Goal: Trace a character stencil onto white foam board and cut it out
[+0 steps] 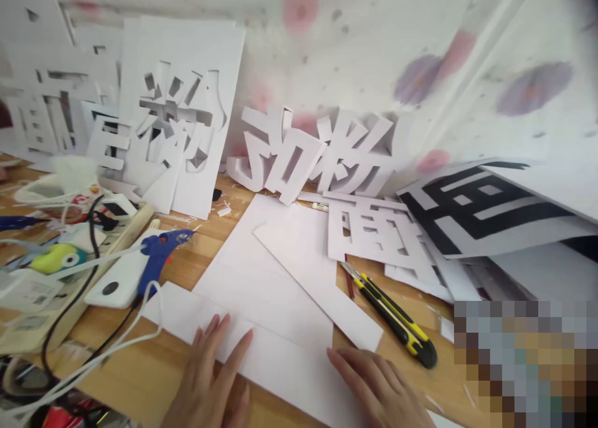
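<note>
My left hand (212, 375) rests with fingers spread on a long white board strip (284, 359) near the table's front edge. At the strip's right part lies my right hand (380, 387), fingers stretched out and holding nothing. The strip overlaps a larger white sheet (243, 272), on which a second white strip (317, 278) lies slantwise. To the right of these, a yellow and black utility knife (392, 316) has its blade out, pointing away from me. A blue glue gun (159, 253) lies to the left, on top of a white phone (116, 278).
Cut-out white characters (280, 151) stand against the wall, beside upright boards (228, 91). A cut-out panel (374, 228) and a sheet with a black printed character (486, 210) lie at right. A power strip (23, 331) and tangled cables (93, 369) crowd the left.
</note>
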Motion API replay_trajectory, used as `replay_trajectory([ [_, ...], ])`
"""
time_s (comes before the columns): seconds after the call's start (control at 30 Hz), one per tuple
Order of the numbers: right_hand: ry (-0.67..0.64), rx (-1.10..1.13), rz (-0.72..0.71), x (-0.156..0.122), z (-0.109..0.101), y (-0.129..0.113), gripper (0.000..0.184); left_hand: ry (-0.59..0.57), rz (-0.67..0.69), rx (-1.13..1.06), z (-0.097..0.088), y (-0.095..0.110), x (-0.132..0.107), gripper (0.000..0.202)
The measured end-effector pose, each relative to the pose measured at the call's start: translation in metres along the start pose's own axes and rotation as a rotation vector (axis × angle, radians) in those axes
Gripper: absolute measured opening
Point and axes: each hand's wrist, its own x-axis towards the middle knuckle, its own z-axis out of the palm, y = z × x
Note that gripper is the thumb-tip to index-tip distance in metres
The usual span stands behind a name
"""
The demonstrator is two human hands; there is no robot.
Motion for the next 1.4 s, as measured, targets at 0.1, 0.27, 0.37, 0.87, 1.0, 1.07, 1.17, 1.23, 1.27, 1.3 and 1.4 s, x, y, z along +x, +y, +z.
replay_trajectory([
  [0.1,0.016,0.045,0.057,0.002,0.008,0.0,0.066,0.011,-0.132,-0.077,-0.007,-0.003,-0.001,0.053],
  [0.27,0.027,0.062,0.246,0.004,0.014,0.008,0.059,0.083,-0.1,-0.11,-0.008,-0.013,-0.001,0.043],
  [0.37,0.015,0.075,0.286,0.009,0.015,0.01,0.055,0.07,0.113,0.006,0.0,-0.014,0.001,0.044],
  [0.87,0.014,0.063,0.326,0.007,0.011,0.018,0.039,0.009,0.386,0.12,-0.002,-0.036,-0.016,0.043],
  [1.0,0.084,0.064,0.336,0.01,0.004,0.015,0.038,0.007,0.332,0.044,-0.009,-0.038,-0.018,0.039],
  [1.07,0.106,0.08,0.346,0.013,-0.002,0.013,0.037,0.013,0.269,-0.013,-0.011,-0.036,-0.016,0.037],
  [1.17,0.136,0.083,0.413,0.018,-0.005,0.013,0.035,0.033,0.103,-0.1,-0.011,-0.033,-0.01,0.033],
  [1.23,0.183,0.065,0.498,0.022,-0.002,0.016,0.035,0.054,-0.046,-0.121,-0.006,-0.033,-0.003,0.032],
  [1.27,0.213,0.051,0.541,0.024,-0.001,0.019,0.036,0.062,-0.123,-0.117,-0.003,-0.034,0.0,0.033],
  [1.3,0.234,0.04,0.578,0.026,0.001,0.022,0.037,0.06,-0.199,-0.105,0.001,-0.036,0.004,0.035],
  [1.4,0.237,0.031,0.66,0.029,0.002,0.033,0.038,0.002,-0.373,-0.079,0.011,-0.048,0.014,0.05],
])
